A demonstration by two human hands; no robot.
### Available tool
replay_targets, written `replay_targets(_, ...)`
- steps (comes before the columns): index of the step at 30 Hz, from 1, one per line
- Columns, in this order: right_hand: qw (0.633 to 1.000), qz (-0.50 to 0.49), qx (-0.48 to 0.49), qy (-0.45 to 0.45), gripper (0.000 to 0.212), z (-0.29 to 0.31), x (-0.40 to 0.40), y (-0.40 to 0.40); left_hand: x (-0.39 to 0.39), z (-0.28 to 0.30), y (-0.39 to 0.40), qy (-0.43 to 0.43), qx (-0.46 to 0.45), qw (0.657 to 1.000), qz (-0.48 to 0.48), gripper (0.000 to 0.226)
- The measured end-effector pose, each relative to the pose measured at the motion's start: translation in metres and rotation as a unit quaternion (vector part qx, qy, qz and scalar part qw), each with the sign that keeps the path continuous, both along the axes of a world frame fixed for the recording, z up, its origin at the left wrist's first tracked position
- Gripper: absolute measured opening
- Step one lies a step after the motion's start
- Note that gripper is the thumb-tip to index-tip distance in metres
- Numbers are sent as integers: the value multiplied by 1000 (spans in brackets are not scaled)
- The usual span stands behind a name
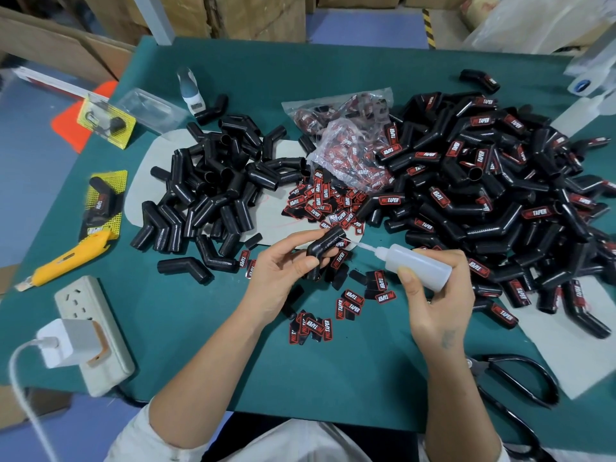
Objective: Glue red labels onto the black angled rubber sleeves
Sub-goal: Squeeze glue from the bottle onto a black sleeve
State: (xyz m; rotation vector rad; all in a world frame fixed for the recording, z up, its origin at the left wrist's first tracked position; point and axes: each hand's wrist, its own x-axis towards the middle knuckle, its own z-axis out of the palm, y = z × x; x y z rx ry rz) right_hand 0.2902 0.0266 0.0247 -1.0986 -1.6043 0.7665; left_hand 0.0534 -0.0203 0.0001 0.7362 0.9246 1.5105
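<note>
- The left hand (283, 271) holds one black angled rubber sleeve (323, 250) above the teal table (206, 328), thumb and fingers curled round its lower leg, the upper leg tilted up and away from the palm.
- The right hand (433, 295) is wrapped round a translucent white plastic squeeze bottle (420, 263) of glue; its thin clear nozzle (361, 245) points toward the left grip and meets the upper leg of the held sleeve.
- No label is in either grip that I can make out; loose red and black printed labels (353, 303) lie on the table just below and between the two hands.
- Beyond the left grip sits a heap of bare black sleeves (213, 191); beyond the right grip, a larger heap of labelled sleeves (493, 181).
- Judged step: laying glue on the sleeve before a label goes on.
- Risk: too firm a squeeze could flood the curved rubber, so glue would run onto the left fingers or drip on the labels below and stick them together.
- Risk: the grip sits close to the glued face; a shift of the thumb could smear it.
- Risk: a label pressed onto the round surface may slide or lift at its ends if set crooked.
</note>
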Motion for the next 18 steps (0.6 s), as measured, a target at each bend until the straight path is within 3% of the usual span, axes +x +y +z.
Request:
replay_targets(14,1000,0,-13,14,24,1,0,0,0,0,1,-44,0,999,-2,42)
replay_targets(18,993,13,-61,104,26,7,-1,0,-1,4,0,-70,-14,997,6,41)
